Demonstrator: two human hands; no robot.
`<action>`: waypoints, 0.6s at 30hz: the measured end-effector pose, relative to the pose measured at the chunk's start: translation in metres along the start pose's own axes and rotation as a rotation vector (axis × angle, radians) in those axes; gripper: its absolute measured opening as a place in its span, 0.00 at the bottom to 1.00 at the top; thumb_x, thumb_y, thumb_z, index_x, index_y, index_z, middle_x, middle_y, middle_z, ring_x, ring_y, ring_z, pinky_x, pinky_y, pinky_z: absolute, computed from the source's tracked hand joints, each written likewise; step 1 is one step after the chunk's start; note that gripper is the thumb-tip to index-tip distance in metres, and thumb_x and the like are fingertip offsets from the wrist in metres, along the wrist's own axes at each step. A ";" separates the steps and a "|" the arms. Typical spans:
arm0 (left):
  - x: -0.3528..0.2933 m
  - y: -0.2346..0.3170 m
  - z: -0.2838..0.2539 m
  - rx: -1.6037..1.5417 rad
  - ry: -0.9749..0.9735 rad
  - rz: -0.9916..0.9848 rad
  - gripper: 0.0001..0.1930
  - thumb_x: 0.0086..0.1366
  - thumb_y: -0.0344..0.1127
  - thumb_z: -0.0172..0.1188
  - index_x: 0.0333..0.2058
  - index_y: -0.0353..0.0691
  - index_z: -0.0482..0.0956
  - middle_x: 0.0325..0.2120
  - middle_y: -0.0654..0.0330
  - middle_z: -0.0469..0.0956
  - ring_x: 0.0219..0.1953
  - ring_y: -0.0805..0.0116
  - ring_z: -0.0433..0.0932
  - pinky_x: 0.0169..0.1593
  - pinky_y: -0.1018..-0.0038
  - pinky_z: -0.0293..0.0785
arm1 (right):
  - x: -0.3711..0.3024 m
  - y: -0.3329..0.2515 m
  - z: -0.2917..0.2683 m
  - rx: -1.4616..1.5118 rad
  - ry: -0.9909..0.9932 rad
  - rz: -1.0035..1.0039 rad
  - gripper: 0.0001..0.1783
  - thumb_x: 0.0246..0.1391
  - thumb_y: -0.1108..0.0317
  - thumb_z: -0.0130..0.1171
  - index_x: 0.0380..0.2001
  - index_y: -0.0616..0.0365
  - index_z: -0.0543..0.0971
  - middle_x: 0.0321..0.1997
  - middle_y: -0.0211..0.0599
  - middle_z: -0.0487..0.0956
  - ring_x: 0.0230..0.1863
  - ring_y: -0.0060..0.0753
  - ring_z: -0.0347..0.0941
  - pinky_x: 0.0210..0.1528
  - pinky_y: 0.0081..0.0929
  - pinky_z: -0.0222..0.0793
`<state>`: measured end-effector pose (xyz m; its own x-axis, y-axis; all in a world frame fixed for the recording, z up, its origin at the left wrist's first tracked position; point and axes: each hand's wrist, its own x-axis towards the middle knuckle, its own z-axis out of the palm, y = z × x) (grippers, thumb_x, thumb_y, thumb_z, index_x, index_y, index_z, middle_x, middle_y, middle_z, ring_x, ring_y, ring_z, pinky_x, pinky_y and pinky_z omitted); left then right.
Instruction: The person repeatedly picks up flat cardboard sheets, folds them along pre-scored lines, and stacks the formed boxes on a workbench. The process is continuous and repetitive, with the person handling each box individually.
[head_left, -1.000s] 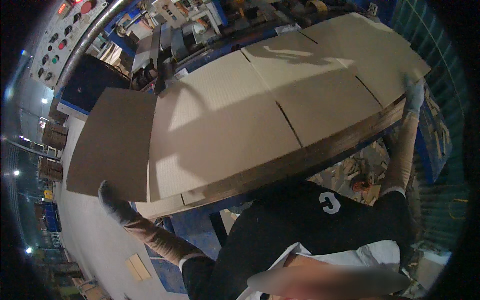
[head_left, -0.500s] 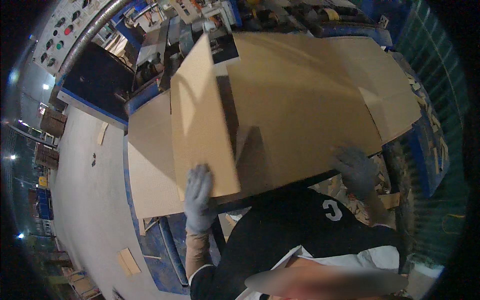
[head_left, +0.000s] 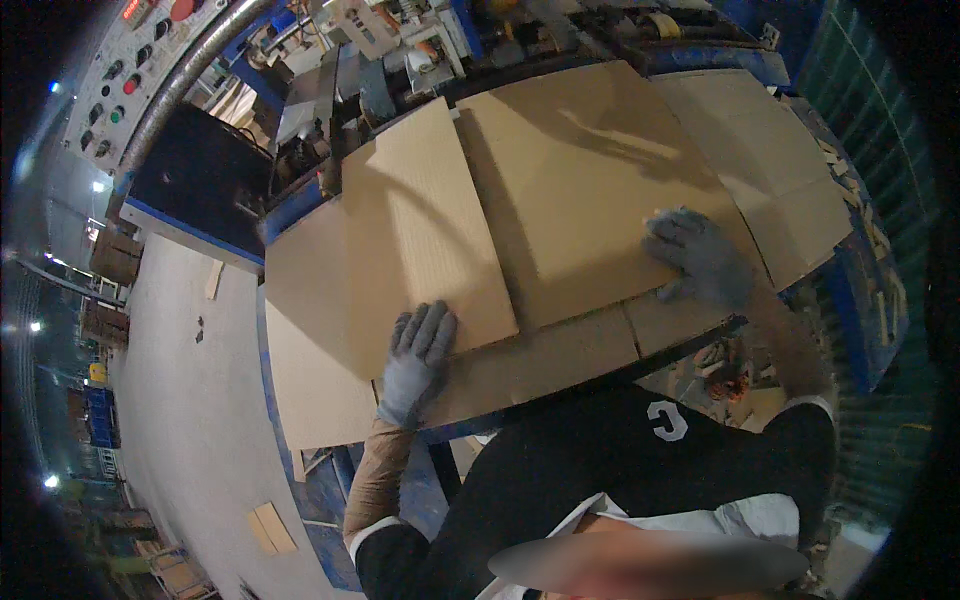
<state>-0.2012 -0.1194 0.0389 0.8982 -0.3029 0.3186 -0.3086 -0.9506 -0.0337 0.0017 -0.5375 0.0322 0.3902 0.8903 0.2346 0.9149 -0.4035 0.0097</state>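
Cardboard flap (head_left: pixel 425 220), raised half a second ago, is now down, left of centre; your left hand (head_left: pixel 415 365) lies on its lower edge, grip apart; right hand (head_left: pixel 697 258) spreads, grip apart, on the cardboard sheet (head_left: pixel 580 170), right of centre; fold looks nearly made.

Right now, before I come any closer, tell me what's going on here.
Someone is handling a folded cardboard sheet. The gloved left hand is at the near edge of its left flap, which is turned inward over the sheet. The gloved right hand is spread over the sheet's near right corner. More cardboard lies beneath.
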 end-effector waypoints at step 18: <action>0.003 -0.127 0.052 -0.169 0.099 -0.597 0.30 0.67 0.46 0.48 0.59 0.28 0.61 0.60 0.40 0.62 0.64 0.45 0.57 0.66 0.54 0.48 | 0.053 0.219 0.028 0.310 0.140 0.521 0.22 0.58 0.53 0.46 0.44 0.58 0.77 0.42 0.50 0.78 0.47 0.52 0.74 0.49 0.39 0.67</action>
<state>-0.1429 -0.0033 -0.0050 0.9003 0.2922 0.3228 0.1845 -0.9276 0.3250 0.2259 -0.5724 0.0194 0.7955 0.5484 0.2578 0.6035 -0.6787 -0.4185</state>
